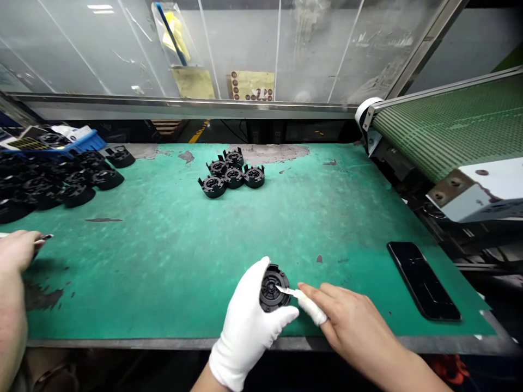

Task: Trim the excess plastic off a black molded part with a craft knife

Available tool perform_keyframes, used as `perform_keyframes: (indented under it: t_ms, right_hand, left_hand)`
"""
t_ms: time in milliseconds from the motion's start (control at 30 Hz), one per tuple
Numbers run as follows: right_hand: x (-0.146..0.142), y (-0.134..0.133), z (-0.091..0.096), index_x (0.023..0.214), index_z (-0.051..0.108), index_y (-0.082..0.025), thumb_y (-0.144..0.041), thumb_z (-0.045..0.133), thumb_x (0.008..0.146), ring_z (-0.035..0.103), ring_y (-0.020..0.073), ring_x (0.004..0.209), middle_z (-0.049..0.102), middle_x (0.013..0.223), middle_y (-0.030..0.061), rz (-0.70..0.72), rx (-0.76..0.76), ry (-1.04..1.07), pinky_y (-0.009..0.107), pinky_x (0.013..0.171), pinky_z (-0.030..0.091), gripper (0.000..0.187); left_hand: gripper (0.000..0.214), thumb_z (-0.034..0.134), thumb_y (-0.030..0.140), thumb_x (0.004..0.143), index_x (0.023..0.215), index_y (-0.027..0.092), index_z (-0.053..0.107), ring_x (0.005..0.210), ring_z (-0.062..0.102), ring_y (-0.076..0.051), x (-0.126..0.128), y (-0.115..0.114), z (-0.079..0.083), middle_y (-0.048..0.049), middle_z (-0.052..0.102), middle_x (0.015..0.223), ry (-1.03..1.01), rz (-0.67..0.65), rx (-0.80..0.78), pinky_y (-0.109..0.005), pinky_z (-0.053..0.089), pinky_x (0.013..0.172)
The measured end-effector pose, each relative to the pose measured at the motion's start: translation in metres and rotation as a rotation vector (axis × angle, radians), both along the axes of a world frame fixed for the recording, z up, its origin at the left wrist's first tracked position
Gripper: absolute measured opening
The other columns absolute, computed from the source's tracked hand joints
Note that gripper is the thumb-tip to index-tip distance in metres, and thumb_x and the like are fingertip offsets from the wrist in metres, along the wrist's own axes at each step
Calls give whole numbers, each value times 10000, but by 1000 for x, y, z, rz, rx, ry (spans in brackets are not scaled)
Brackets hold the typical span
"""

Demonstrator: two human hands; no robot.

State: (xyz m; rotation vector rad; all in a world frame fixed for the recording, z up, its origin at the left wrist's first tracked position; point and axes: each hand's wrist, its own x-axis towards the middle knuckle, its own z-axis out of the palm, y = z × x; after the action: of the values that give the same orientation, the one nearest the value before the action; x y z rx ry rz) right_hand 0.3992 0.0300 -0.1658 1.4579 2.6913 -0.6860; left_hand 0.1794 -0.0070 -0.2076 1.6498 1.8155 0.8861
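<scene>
My left hand point(249, 321), in a white glove, grips a round black plastic part point(269, 296) with ribs and a ringed face turned up. My bare right hand point(347, 316) holds a small knife point(312, 309), its handle wrapped in white. The thin blade reaches over the face of the black part, near its centre; whether it touches cannot be told. Both hands are close together above the front edge of the green work table point(163, 261). Farther back, several similar black parts point(234, 177) stand in a cluster.
Many black parts point(77, 188) crowd the left, by a blue bin point(87, 142). Another person's hand point(18, 250) holds a tool at the left edge. A phone point(423, 280) lies right, below a green conveyor belt point(457, 120). A grey panel point(318, 49) stands behind.
</scene>
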Motion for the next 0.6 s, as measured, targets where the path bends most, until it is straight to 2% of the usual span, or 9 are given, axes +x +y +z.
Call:
perform_keyframes:
  t_ms: [200, 333, 600]
  right_hand:
    - [-6, -9, 0, 1449, 491, -334, -145, 422, 962, 671, 246, 885, 660, 997, 22, -61, 22, -55, 377, 706, 490, 527]
    - [-11, -10, 8, 1429, 524, -335, -127, 426, 949, 683, 254, 877, 678, 991, 17, -87, 13, -103, 375, 694, 498, 532]
    - [-30, -26, 21, 1454, 516, -317, -84, 439, 897, 718, 287, 865, 728, 986, 49, -225, -20, -201, 389, 677, 541, 609]
  left_hand:
    - [740, 727, 486, 818, 1446, 280, 393, 1329, 537, -256, 10, 1, 0, -68, 553, 1421, 19, 80, 66, -471, 452, 1153]
    - [709, 716, 481, 836, 1438, 259, 416, 1313, 551, -242, 16, 0, 0, -69, 572, 1399, -12, 102, 98, -441, 453, 1156]
    - [714, 699, 475, 855, 1453, 219, 403, 1315, 555, -278, 16, -2, 2, -116, 548, 1432, -48, 109, 117, -466, 466, 1134]
